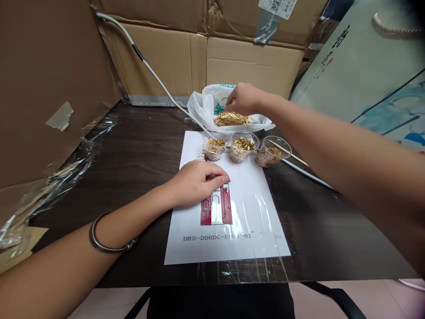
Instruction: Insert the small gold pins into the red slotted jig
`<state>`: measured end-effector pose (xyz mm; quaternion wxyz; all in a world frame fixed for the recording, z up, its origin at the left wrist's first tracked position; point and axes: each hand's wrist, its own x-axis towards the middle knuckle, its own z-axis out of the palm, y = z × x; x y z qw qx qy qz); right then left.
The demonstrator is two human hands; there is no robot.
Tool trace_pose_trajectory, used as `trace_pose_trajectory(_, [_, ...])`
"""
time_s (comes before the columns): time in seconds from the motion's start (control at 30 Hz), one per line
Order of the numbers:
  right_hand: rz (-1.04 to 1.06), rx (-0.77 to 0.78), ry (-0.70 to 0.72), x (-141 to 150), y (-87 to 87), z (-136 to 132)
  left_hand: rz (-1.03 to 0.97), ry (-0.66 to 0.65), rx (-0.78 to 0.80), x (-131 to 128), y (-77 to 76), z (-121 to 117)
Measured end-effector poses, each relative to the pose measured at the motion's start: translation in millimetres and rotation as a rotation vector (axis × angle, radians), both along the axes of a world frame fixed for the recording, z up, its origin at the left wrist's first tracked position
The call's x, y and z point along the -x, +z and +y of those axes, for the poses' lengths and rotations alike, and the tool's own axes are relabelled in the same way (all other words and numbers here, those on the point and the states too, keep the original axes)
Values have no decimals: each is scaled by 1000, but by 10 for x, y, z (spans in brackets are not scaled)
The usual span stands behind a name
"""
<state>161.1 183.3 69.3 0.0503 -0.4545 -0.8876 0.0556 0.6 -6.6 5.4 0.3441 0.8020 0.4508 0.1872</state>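
My left hand (195, 182) lies on a white printed sheet (252, 221), fingers curled down and pressing the top of a small red fixture (216, 206) with clear strips on it. My right hand (244, 98) reaches far across to a white plastic bag (204, 106), its fingertips pinched over a pile of thin gold pins (232, 118) lying in the bag. Whether any pin is between the fingers is hidden. Three clear cups of gold pins stand in a row at the sheet's far edge: left cup (215, 147), middle cup (241, 147), right cup (272, 153).
The dark table (139, 150) is walled by cardboard boxes (186, 57) at left and behind. A white cable (156, 75) runs diagonally past the cups. Crumpled clear film (49, 186) lies at left. A thin wooden stick (287, 153) rests in the right cup.
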Motion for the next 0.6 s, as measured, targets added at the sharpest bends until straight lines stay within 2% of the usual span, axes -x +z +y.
trace_pose_trajectory(0.13, [78, -24, 114, 36, 201, -341, 5, 13, -16, -9, 8, -3])
trace_pose_trajectory(0.2, [100, 60, 237, 57, 253, -477, 10, 15, -15, -14, 13, -4])
trace_pose_trajectory(0.3, [29, 179, 391, 98, 223, -589, 18, 13, -19, -17, 18, -5])
trace_pose_trajectory(0.43, [-118, 137, 347, 186, 91, -625, 22, 12, -40, -19, 16, -10])
trace_pose_trajectory(0.6, [-112, 44, 383, 265, 44, -637, 19, -1, -45, -17, 8, -13])
